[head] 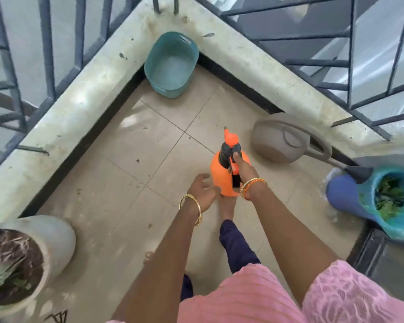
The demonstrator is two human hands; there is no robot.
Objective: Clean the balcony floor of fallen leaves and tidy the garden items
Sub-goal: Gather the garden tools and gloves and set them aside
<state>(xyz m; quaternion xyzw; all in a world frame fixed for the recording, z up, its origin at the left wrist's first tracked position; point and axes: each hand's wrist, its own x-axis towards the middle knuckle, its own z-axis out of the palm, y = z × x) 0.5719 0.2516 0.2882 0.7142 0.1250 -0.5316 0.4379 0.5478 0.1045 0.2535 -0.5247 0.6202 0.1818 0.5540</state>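
1. Sprayer point(222, 176): orange pump bottle, black-and-orange head, mid-frame over the tiled floor point(131, 173). Can't tell if it's lifted or standing; a bare foot sits just below it.
2. Right hand point(241, 170): fingers wrapped round the sprayer's handle, thumb up on the pump head. Firm hold.
3. Left hand point(202, 190): fingers loose and spread, just left of the bottle body, holding nothing. Touching or just short of it, can't tell.
4. Step in hand, my read: tidying garden items. Leaf sweep looks mostly done; floor shows only small specks.
5. Blue bin point(350, 199), near right, lies tilted with green leaf litter inside. Grey watering can point(280, 141) stands against the right-hand wall, its spout reaching over the bin's rim.
6. Teal basket point(170, 64) stands tipped in the far corner, nothing visible inside. Grey planter point(44, 248) with soil and dry stems, near left.
7. Next move calls for a place for the sprayer. Basket in the far corner is the likely one, or the wall beside the watering can. Needs a step forward and an upright set-down, left hand steadying the base so the top-heavy head doesn't tip it.
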